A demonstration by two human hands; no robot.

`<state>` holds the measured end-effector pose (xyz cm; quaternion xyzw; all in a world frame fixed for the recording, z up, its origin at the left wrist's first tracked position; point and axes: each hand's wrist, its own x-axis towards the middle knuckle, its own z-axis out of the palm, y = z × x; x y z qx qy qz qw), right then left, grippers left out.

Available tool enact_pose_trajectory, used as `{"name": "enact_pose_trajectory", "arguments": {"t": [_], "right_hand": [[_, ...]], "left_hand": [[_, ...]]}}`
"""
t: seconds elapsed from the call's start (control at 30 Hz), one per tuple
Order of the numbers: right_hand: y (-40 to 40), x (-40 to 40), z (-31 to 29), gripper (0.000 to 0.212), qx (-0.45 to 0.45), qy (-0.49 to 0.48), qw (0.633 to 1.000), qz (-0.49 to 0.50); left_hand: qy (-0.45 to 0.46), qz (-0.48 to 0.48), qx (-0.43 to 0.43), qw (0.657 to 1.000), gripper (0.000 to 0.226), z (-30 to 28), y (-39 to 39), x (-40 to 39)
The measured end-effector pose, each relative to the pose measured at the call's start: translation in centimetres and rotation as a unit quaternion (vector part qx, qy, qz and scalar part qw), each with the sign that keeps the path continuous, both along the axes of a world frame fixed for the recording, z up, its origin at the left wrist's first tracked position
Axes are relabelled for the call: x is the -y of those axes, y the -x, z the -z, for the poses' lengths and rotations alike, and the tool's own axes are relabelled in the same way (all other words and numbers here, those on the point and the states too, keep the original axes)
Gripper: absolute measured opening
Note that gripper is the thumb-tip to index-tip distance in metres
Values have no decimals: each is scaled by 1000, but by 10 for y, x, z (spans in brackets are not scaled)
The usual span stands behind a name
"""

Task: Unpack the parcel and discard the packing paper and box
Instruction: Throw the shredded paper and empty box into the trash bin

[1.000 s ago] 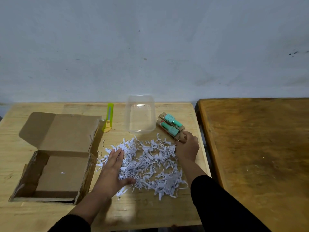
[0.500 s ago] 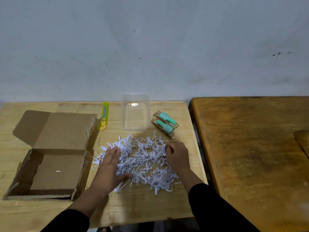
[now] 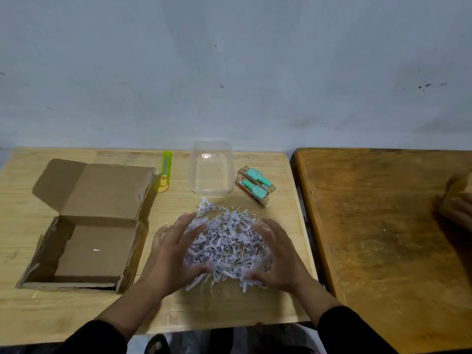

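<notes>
A heap of white shredded packing paper (image 3: pixel 227 241) lies on the light wooden table (image 3: pixel 229 302). My left hand (image 3: pixel 176 254) presses against the heap's left side with spread fingers. My right hand (image 3: pixel 278 259) cups its right side, fingers spread and slightly bent. The open cardboard box (image 3: pixel 86 226) sits empty to the left, its lid flap folded back. Two teal items in brown card packs (image 3: pixel 255 185) lie beyond the heap on the right.
A clear plastic tub (image 3: pixel 211 169) stands behind the paper, with a yellow-green box cutter (image 3: pixel 164 175) to its left. A darker wooden table (image 3: pixel 383 238) adjoins on the right, where another person's hand (image 3: pixel 459 213) shows at the edge. A grey wall is behind.
My right hand left the teal packs and came down to the heap's right side. Both hands have pushed the scattered shreds together into a tighter pile.
</notes>
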<state>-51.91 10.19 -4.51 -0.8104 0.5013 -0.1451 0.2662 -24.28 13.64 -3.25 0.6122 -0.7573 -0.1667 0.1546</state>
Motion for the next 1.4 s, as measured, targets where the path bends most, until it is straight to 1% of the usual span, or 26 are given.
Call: {"name": "enact_pose_trajectory", "arguments": {"t": [0.07, 0.13, 0.2, 0.27, 0.33, 0.4, 0.47, 0.57, 0.67, 0.73, 0.8, 0.87, 0.93, 0.97, 1.07, 1.2, 1.3, 1.4], "right_hand": [[3, -5, 6, 109, -37, 0, 999, -32], [0, -4, 14, 111, -65, 7, 996, -53], [-7, 2, 20, 110, -70, 30, 995, -70], [-15, 13, 24, 110, -57, 53, 993, -84], [-24, 24, 26, 110, -50, 60, 992, -99], [-31, 34, 28, 110, -45, 64, 991, -110], [-39, 40, 29, 110, -40, 58, 991, -112], [-52, 43, 30, 107, -28, 32, 993, -107], [-61, 42, 32, 96, 13, 29, 995, -97], [-65, 37, 30, 91, 30, 12, 996, -84], [-70, 31, 28, 84, 41, 11, 997, -65], [-73, 25, 25, 76, 54, 10, 998, -44], [-75, 21, 21, 70, 52, 3, 998, -22], [-76, 17, 19, 68, 50, 1, 999, -11], [-81, 5, 8, 65, 49, 7, 998, 30], [-82, -16, -18, 63, 40, 39, 994, 89], [-77, -38, -39, 73, 41, 45, 987, 146], [-69, -67, -61, 76, 20, 55, 977, 206]], "left_hand": [[-22, 1, 11, 1000, 104, 2, -6, 2], [-92, 24, 13, 995, 121, 9, -12, 9], [-138, 53, 24, 989, 131, 15, -17, 20], [-159, 85, 33, 983, 133, 17, -17, 33], [-160, 115, 44, 979, 133, 19, -14, 42], [-156, 124, 40, 979, 132, 19, -12, 47], [-151, 123, 8, 981, 128, 20, -14, 47], [-122, 115, -69, 983, 119, 24, -17, 46], [-80, 122, -165, 975, 102, 32, -14, 45], [-76, 103, -197, 972, 94, 35, -10, 46], [-69, 91, -209, 971, 85, 34, -6, 47], [-61, 93, -213, 971, 70, 29, -4, 47], [-60, 97, -211, 971, 54, 23, -3, 46], [-60, 99, -207, 971, 52, 20, -5, 45], [-53, 115, -190, 974, 52, 11, -8, 47], [-55, 163, -202, 964, 49, -17, -7, 51], [-72, 207, -228, 949, 52, -41, -1, 48], [-61, 275, -209, 936, 51, -64, 13, 39]]}}
